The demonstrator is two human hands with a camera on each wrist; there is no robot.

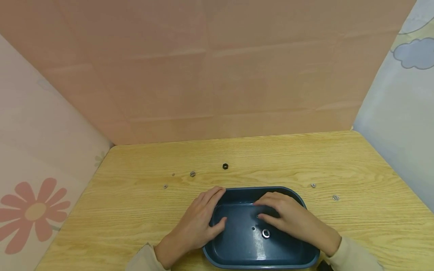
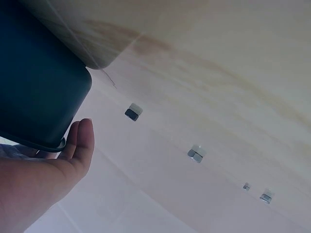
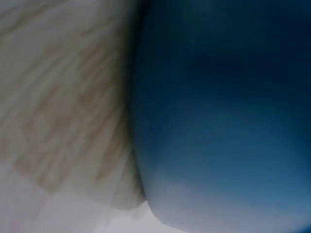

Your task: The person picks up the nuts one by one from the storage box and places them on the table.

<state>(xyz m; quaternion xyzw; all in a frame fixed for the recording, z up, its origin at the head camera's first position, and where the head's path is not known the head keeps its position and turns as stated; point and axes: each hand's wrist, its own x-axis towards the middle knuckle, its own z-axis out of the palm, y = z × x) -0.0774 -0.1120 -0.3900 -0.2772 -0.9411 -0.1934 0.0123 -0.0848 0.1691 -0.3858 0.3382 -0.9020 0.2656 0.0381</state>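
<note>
A dark blue tray (image 1: 237, 248) lies on the table in front of me. Inside it are a large silver nut (image 1: 266, 233) and a much smaller nut (image 1: 253, 228). My left hand (image 1: 200, 222) rests at the tray's left rim, fingers along the outside and thumb over the inside; the left wrist view shows its fingertips beside the rim's corner. My right hand (image 1: 288, 214) reaches into the tray over the right side. Its thumb and forefinger stand apart, the thumb tip beside a tiny piece (image 1: 257, 216) whose kind is unclear. The right wrist view shows only the tray's blurred outside.
Beyond the tray, a black nut (image 1: 225, 166) and a silver nut (image 1: 192, 174) lie on the wooden table (image 1: 135, 210). Smaller pieces (image 1: 165, 186) are at the left, and two silver nuts (image 1: 313, 185) at the right. A dark object (image 1: 324, 265) shows under the right sleeve.
</note>
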